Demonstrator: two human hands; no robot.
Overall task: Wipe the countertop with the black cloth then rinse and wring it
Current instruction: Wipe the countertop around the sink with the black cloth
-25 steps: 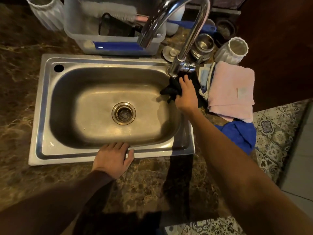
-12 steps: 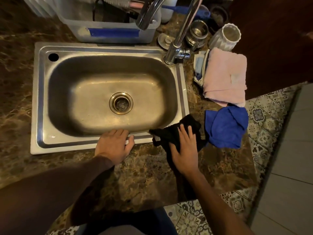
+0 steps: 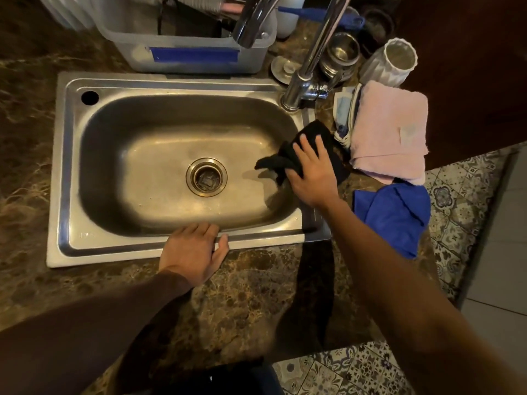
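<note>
The right hand (image 3: 312, 173) covers the middle of the black cloth (image 3: 328, 146). The tap (image 3: 310, 67) spout and the grey tub (image 3: 196, 57) at the worktop's (image 3: 256, 295) back edge are cut off at the top. The tub's contents are too dark to identify.

The black cloth (image 3: 328, 143) lies bunched over the sink's right rim, partly on the brown marbled tabletop (image 3: 256, 295) and partly drooping into the basin, one dark tail pointing toward the drain. It looks soft and thick, perhaps damp, though the dim light hides that. The tabletop is glossy and mottled.
</note>
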